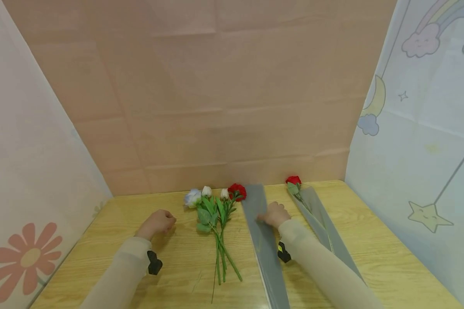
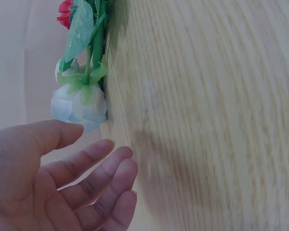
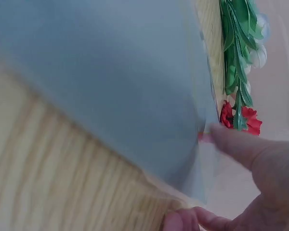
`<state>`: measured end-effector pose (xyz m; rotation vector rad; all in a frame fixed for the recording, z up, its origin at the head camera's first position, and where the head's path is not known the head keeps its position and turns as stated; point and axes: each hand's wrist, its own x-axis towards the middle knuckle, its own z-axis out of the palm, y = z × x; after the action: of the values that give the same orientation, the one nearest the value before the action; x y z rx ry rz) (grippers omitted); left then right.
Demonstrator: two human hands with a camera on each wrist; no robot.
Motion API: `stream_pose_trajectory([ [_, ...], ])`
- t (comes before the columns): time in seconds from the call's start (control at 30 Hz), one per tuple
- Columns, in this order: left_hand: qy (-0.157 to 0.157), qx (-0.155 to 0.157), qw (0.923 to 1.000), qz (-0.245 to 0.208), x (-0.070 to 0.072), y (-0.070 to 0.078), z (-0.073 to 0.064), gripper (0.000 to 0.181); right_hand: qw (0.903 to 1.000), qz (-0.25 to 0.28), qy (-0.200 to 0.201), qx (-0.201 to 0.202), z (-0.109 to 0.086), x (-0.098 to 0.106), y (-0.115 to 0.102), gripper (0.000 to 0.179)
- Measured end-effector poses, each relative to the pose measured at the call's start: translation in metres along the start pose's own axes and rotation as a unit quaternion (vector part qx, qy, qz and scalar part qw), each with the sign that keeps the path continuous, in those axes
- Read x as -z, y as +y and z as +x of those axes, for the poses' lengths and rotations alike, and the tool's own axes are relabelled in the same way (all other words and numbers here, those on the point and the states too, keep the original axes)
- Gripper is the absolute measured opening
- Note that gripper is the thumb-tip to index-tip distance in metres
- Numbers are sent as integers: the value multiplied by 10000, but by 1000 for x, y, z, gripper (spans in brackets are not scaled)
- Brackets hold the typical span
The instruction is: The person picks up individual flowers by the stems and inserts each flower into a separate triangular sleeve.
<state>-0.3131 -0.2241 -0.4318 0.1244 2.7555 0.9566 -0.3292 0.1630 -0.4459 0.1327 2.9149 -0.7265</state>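
My left hand hovers over the table left of the loose flowers, holding nothing. In the left wrist view its fingers are loosely bent, with the thumb near a pale blue flower. My right hand is at the upper part of a long folded grey sheet. The right wrist view shows the thumb touching the sheet near its edge, the other fingers spread apart from it beside the sheet's corner. Between the hands lie white tulips, a red carnation and the pale blue flower, their green stems crossing.
A red rose lies along a second grey sheet to the right, partly behind my right forearm. Brown paper backs the wooden table. Printed white sheets hang on both sides.
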Motion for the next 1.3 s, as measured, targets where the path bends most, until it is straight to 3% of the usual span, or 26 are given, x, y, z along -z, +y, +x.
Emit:
stream_pose_trajectory([
  [0.07,12,-4,10000,22,0,1,0,30,9999,112,-42,-7,0,-1,-2,75],
  [0.37,12,35,10000,16,-1,3,0,31,9978,506,-270,340,5,2,2,41],
  [0.63,26,-8,9999,107,-1,3,0,32,9984,216,-457,247,4,6,-2,37],
  [0.83,30,15,9999,131,-2,4,0,31,9986,42,-368,367,5,5,-4,13],
  [0.93,23,26,9999,168,-2,4,0,31,9979,145,-217,597,6,7,-1,18],
  [1.07,15,19,9998,222,-2,3,1,31,9968,644,-106,464,8,12,5,15],
  [1.13,7,30,9997,226,-2,2,1,31,9947,987,-84,268,9,14,9,43],
  [1.2,-5,59,9998,202,-2,2,2,31,9923,1225,-33,187,9,18,13,57],
  [1.3,-13,100,9998,157,-3,2,3,32,9894,1424,-29,273,9,24,17,31],
])
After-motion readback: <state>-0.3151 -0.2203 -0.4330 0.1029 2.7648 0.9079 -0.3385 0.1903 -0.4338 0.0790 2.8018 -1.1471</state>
